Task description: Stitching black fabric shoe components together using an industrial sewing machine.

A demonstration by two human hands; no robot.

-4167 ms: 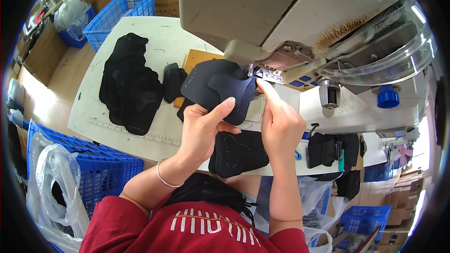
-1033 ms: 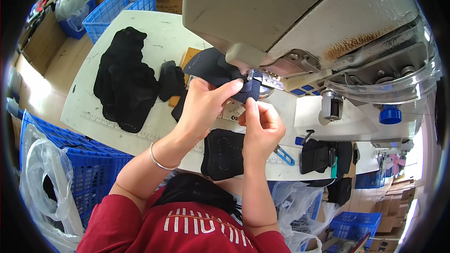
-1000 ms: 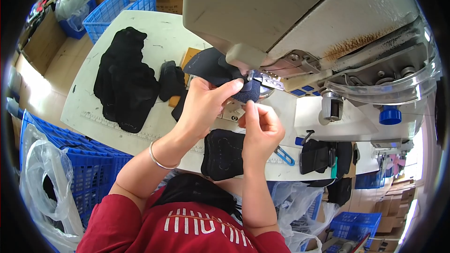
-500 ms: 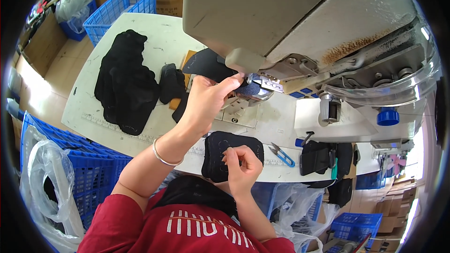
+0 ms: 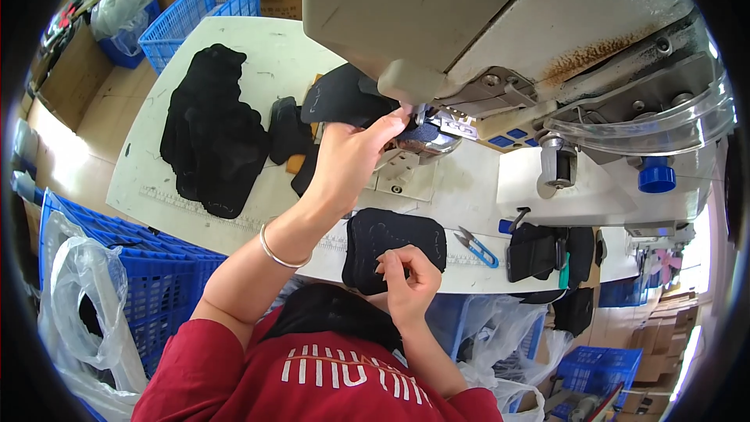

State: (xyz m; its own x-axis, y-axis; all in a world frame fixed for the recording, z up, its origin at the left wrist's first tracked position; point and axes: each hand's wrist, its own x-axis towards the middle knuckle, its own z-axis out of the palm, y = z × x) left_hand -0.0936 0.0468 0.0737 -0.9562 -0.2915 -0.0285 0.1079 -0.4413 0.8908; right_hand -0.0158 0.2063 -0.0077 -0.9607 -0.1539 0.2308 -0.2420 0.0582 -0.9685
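Note:
My left hand (image 5: pixel 351 158) reaches up to the sewing machine (image 5: pixel 371 23), thumb and fingers closed on a black fabric piece (image 5: pixel 344 98) with pale markings. The edge of that piece lies under the presser area, beside a rounded shiny metal part (image 5: pixel 437 146); the needle itself is hidden. Closer to my body, my right hand (image 5: pixel 412 285) hovers over or rests on a stack of black padded pieces (image 5: pixel 394 242). Its fingers are curled together, and whatever may be in them is not visible.
A large pile of black pieces (image 5: pixel 212 137) lies at the table's left, with a smaller black piece (image 5: pixel 287 131) beside it. Blue thread snips (image 5: pixel 478 248) lie right of the stack. Blue crates (image 5: pixel 168 297) flank the table. A clear curved guard (image 5: pixel 648 134) juts from the machine.
The black piece at the machine has turned slightly and shows more of its surface. My left hand keeps its grip beside it. My right hand stays curled near the stack.

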